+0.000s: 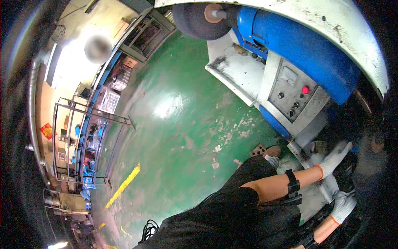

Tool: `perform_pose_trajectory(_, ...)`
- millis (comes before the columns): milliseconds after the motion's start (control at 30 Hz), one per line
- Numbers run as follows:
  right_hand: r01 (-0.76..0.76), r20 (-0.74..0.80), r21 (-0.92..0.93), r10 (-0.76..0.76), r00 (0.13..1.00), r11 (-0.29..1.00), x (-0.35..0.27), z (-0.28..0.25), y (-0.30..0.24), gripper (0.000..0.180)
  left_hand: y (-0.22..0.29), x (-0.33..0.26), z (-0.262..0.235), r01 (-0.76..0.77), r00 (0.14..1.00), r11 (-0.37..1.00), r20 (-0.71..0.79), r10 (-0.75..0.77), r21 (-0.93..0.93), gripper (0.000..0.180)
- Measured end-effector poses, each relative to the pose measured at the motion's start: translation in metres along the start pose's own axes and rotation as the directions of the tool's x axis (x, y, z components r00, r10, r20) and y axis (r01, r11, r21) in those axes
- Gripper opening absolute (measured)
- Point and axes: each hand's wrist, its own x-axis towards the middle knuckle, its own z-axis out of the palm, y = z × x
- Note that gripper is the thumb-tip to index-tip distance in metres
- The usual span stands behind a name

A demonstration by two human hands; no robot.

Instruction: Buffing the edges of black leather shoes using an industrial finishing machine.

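Both my hands are at the right side, wearing white gloves with orange cuffs. My left hand [335, 160] reaches up and right beside the machine's dim lower part, its fingers stretched out. Lower down, my right hand [343, 206] is rounded, its fingers closed and partly lost in shadow; what they hold, if anything, I cannot make out. A dark shape [345, 172] lies between the two hands, too dim to name. A black strap [292, 182] with a small device goes round my left forearm.
A blue and white machine [296, 50] with a dark round wheel [199, 20] and a control panel [292, 91] with a red button [305, 89] stands ahead. Left, across the green floor [178, 124], are a metal frame rack [78, 143] and a white crate [109, 102].
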Motion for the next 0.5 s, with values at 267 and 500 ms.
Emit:
perform_pose_trajectory(267, -0.029, 0.031, 0.722, 0.009, 0.999, 0.691, -0.018, 0.069, 0.05, 0.036, 0.044, -0.031, -0.002, 0.101, 0.995, 0.988, 0.01, -0.103, 0.114, 0.067)
perform_pose_trajectory(500, -0.331, 0.31, 0.376, 0.219, 0.925, 0.865, -0.025, 0.021, -0.011, 0.041, 0.054, -0.029, -0.024, 0.467, 0.875, 0.883, 0.121, -0.47, 0.05, 0.085)
